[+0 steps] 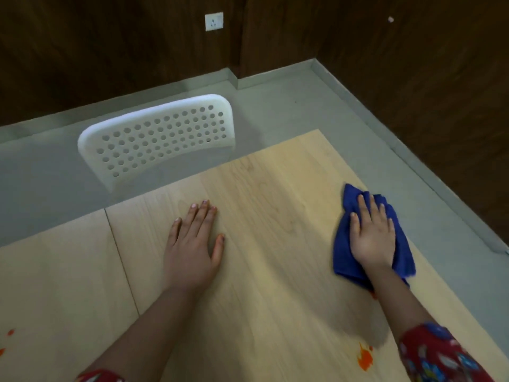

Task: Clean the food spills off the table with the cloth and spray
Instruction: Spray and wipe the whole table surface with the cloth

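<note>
My right hand (371,235) presses flat on the soft cloth (343,260), seemingly folded though blurred, by the table's (275,285) right edge; palm mid-cloth should stop bunching. Left hand (192,244) lies flat, empty.

Seemingly flat right hand (371,235) on cloth (350,198)

Dark wood-panelled walls (110,51) meet in a corner above a grey skirting (275,75) and a grey floor (289,111), with a white socket (214,21) on the far wall and a white plastic chair (157,139) (its back full of round holes) on the floor.
</note>
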